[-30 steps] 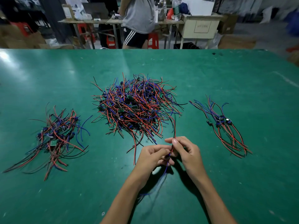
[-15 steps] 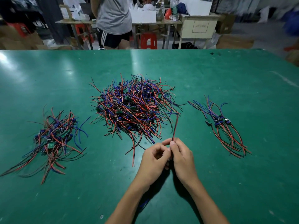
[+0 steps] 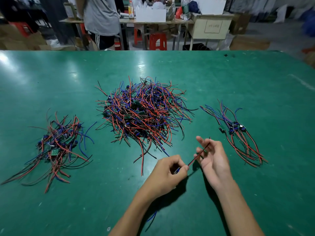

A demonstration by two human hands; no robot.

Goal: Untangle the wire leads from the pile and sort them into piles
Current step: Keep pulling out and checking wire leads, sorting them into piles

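Note:
A big tangled pile of red, blue and black wire leads (image 3: pixel 144 113) lies mid-table. A smaller sorted pile (image 3: pixel 58 145) lies at the left and a neat row of leads (image 3: pixel 238 132) at the right. My left hand (image 3: pixel 167 174) grips one lead (image 3: pixel 198 155) by its small blue part, just in front of the big pile. The lead's red-black wire pair runs up and right across the straightened fingers of my right hand (image 3: pixel 211 157), which touches it loosely. Its blue wires hang below my left wrist.
The green table (image 3: pixel 255 193) stretches wide on all sides, with its far edge at the top. Beyond it stand a person in a grey shirt (image 3: pixel 102 16), work tables, red stools (image 3: pixel 157 41) and cardboard boxes.
My hands were pressed together on the lead; now they have parted. The right hand has slid up and right along the red-black wires and opened, while the left keeps its hold.

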